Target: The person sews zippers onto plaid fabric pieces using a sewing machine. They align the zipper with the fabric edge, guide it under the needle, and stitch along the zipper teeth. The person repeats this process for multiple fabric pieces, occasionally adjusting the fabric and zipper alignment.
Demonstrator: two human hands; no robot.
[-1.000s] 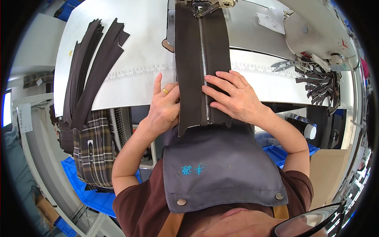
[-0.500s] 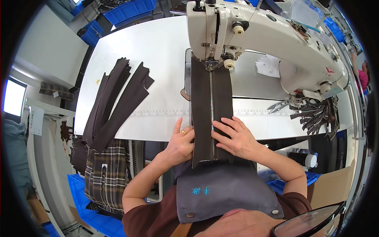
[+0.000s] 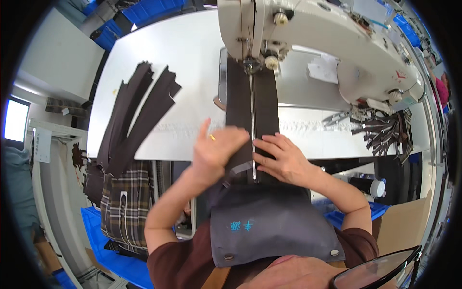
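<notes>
A dark brown fabric strip with a zipper point(image 3: 253, 103) down its middle runs lengthwise from under the presser foot of the sewing machine point(image 3: 308, 24) to the table's near edge. My right hand point(image 3: 286, 161) lies on the strip's right half, fingers spread, fingertips beside the zipper. My left hand point(image 3: 214, 149) is over the left half, blurred by motion, with its fingers reaching toward the zipper; whether they grip the cloth cannot be made out. Below that hand, the strip's lower left part looks turned up, showing a lighter edge.
Several dark fabric strips point(image 3: 149, 106) lie at the left of the white table point(image 3: 192, 53). Plaid cloth point(image 3: 130, 202) hangs over a blue bin point(image 3: 96, 236). Metal snips point(image 3: 337, 117) and a heap of dark cut pieces point(image 3: 385, 132) lie at right. A black bottle point(image 3: 368, 185) stands below.
My left hand has lifted from the strip's left edge and moved right over it, toward the zipper. The strip's lower left part has turned up. My right hand stays on the cloth.
</notes>
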